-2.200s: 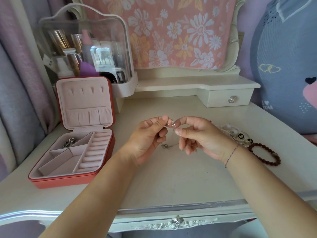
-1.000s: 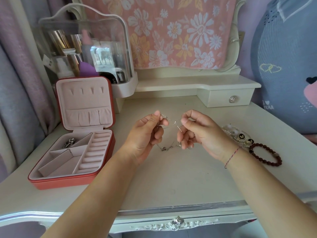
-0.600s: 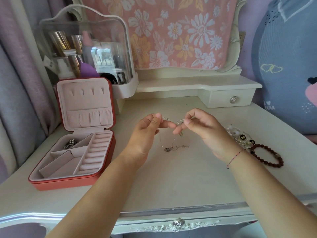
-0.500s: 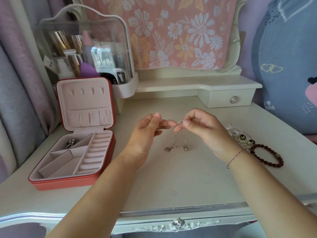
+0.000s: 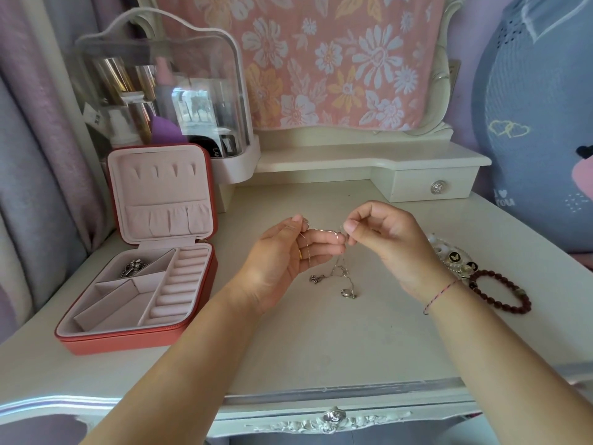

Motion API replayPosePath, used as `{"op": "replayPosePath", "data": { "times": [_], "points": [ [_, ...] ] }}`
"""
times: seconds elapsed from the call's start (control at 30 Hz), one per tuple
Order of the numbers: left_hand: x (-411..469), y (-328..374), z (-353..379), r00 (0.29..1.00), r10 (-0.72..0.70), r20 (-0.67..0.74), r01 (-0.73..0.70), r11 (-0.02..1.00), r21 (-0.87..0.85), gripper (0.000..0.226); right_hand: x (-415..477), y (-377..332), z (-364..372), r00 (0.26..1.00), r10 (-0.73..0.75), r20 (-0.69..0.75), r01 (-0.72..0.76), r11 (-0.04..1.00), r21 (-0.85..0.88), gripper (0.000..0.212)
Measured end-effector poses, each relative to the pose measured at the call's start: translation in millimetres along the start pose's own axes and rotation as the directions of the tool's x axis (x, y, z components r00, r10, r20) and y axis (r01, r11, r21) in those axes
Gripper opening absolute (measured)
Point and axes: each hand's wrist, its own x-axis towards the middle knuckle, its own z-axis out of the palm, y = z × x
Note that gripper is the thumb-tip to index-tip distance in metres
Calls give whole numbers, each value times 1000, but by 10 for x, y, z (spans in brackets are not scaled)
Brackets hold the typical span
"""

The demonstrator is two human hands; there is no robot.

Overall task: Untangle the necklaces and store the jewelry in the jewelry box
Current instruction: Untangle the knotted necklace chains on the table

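Observation:
Thin silver necklace chains [image 5: 333, 273] hang tangled between my two hands above the dressing table, their pendants [image 5: 347, 293] resting on the tabletop. My left hand [image 5: 285, 261] pinches one end of a chain between thumb and fingers. My right hand [image 5: 385, 242] pinches the other end a short way to the right. The red jewelry box [image 5: 192, 313] stands open at the left, pink inside, with a silver piece [image 5: 133, 268] in its back-left compartment.
A dark red bead bracelet [image 5: 500, 292] and a pearl piece with black butterfly charms [image 5: 454, 256] lie at the right. A clear cosmetics case [image 5: 160, 101] stands behind the box. A small drawer [image 5: 436, 187] and shelf run along the back.
My hands have drawn apart, stretching a length of chain between them. The tangle has loosened and a second pendant has dropped onto the tabletop.

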Motion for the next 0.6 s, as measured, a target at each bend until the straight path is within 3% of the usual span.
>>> {"op": "replayPosePath", "data": {
  "times": [0.1, 0.23, 0.3, 0.6],
  "points": [
    [-7, 8, 1, 1000, 2, 16, -1, 1000, -21, 32, 14, 0, -4, 998, 60, -22, -60, 998, 30, 9],
    [-10, 10, 8, 999, 11, 36, -11, 1000, 9, 32, 22, 5, 41, 981, 170, 92, -189, 943, 274, 11],
    [-3, 4, 4, 999, 20, 43, -22, 999, 38, 32, 11, -6, 66, 972, 205, 118, -232, 925, 302, 16],
    [19, -15, -11, 997, 74, -25, -73, 997, 30, 24, 0, -60, 46, 972, 185, 148, -227, 903, 365, 11]
  ]
}}
